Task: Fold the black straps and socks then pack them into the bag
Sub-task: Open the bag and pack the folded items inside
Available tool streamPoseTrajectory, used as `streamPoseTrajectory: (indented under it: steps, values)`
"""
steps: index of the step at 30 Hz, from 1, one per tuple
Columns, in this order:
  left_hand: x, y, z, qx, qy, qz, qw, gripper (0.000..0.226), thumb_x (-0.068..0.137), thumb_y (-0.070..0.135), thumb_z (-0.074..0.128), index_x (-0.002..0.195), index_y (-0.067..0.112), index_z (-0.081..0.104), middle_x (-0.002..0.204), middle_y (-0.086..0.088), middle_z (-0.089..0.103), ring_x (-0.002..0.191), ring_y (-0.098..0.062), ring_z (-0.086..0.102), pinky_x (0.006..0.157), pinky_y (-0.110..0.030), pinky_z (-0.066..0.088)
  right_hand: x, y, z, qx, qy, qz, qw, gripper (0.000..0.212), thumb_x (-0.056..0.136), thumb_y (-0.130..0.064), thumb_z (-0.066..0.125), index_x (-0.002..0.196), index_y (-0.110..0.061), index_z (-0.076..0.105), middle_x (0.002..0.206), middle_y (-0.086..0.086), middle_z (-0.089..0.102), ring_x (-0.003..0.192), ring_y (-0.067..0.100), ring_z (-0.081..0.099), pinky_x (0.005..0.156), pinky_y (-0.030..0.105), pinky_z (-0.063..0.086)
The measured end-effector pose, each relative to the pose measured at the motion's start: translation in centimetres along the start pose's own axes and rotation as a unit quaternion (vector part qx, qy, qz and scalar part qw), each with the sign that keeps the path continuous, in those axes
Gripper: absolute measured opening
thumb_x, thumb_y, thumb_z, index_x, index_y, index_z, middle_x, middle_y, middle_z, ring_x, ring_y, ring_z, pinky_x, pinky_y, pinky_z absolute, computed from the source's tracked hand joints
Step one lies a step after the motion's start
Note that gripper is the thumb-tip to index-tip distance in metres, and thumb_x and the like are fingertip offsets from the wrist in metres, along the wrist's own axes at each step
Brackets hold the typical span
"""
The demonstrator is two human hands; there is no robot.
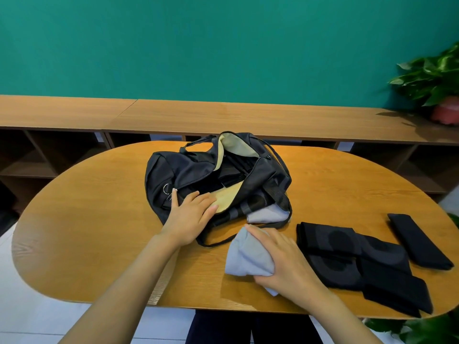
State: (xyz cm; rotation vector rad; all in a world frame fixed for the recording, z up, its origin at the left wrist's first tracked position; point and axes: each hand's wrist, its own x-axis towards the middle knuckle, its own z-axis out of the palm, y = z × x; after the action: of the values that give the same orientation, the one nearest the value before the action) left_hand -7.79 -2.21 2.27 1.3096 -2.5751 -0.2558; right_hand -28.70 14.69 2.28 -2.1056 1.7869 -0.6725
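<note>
Head view, down over table (99,194)

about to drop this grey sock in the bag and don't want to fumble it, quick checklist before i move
1. Bag mouth open: ok. The bag is unzipped, its beige lining showing.
2. Opening held steady: ok. The left hand presses flat on the near flap.
3. Grip on the sock: ok. The right hand is curled over the grey sock.
4. Sock folded: ok, bundled, though neatness is hard to judge.
5. Room inside: cannot tell, the interior is dark.
6. Everything else packed: not ok. The black straps lie on the table, and a second grey piece sits at the bag's front, outside the opening.
</note>
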Motion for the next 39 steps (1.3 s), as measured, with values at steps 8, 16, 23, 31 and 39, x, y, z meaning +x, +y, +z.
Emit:
streamPoseTrajectory:
  steps: [8,16,23,31,39]
  values:
    - [0.2,0.1,0.0,0.022,-0.017,0.074,0.997,0.061,0.098,0.057,0.005,0.126,0.035,0.055,0.13,0.018,0.057,0.142,-0.008,0.03,0.108,-0.049,-0.032,7.0,-3.9,-4.3,0.331,0.143,0.031,0.932,0.08,0.069,-0.034,0.078,0.14,-0.031,0.042,0.127,-0.015,0.054,0.111,-0.002,0.055,0.082,0.018,0.051]
    - [0.0,0.4,-0.8,0.042,0.001,0.056,0.998,0.059,0.099,0.054,0.007,0.135,0.035,0.049,0.14,0.018,0.05,0.144,-0.008,0.024,0.111,-0.049,-0.027,20.1,-4.3,0.2,0.424,0.205,0.184,0.863,0.066,0.082,-0.021,0.074,0.14,-0.022,0.042,0.124,-0.003,0.055,0.111,0.017,0.056,0.076,0.022,0.047]
    - [1.6,-1.3,-0.3,0.15,0.008,-0.038,0.988,0.089,0.08,0.078,-0.004,0.137,0.036,0.05,0.163,-0.009,0.009,0.15,-0.028,-0.008,0.112,-0.055,-0.023,18.5,-1.2,4.6,0.249,0.199,0.176,0.931,0.071,0.074,-0.03,0.074,0.137,-0.026,0.042,0.124,-0.01,0.054,0.108,0.011,0.051,0.087,0.034,0.047]
    - [2.2,-2.5,-1.6,0.07,0.085,-0.16,0.981,0.116,0.069,0.09,-0.001,0.152,0.014,0.025,0.164,0.003,0.002,0.149,-0.022,0.008,0.117,-0.052,-0.013,20.5,-1.3,4.2,-0.022,0.074,0.251,0.965,0.078,0.082,-0.036,0.068,0.146,-0.034,0.024,0.127,0.006,0.048,0.113,0.03,0.052,0.087,0.042,0.044]
    - [1.9,-2.7,-2.6,-0.116,0.156,-0.134,0.972,0.09,0.082,0.076,0.013,0.154,0.023,0.021,0.161,0.019,-0.001,0.144,-0.008,0.02,0.118,-0.042,-0.014,21.0,-2.7,6.3,-0.021,-0.04,0.213,0.976,0.082,0.089,-0.076,0.027,0.154,-0.035,-0.004,0.162,0.005,0.002,0.141,0.035,0.02,0.111,0.056,0.019]
